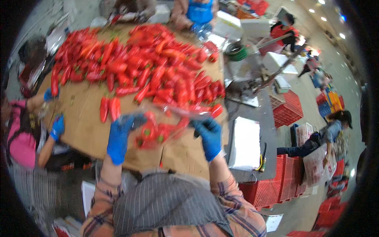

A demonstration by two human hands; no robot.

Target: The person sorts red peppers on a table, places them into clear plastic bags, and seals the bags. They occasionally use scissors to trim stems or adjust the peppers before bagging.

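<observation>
In front of my body, my left hand (120, 139) and my right hand (209, 136), both in blue gloves, grip opposite sides of the rim of a clear plastic bag (170, 134). Several red peppers (148, 131) lie inside the bag, some with green stem ends showing. The bag is blurred, so its lower edge is hard to make out. Beyond it a large heap of red peppers (133, 63) covers much of the cardboard-topped table (86, 118). Two loose red peppers (109, 109) lie side by side just beyond my left hand.
On a dark side table (271, 142) to the right lie white sheets (245, 143) and a scale (242, 94). A co-worker's blue-gloved hand (57, 126) is at the table's left edge; another person (198, 14) stands across. Red crates (266, 186) stand at the lower right.
</observation>
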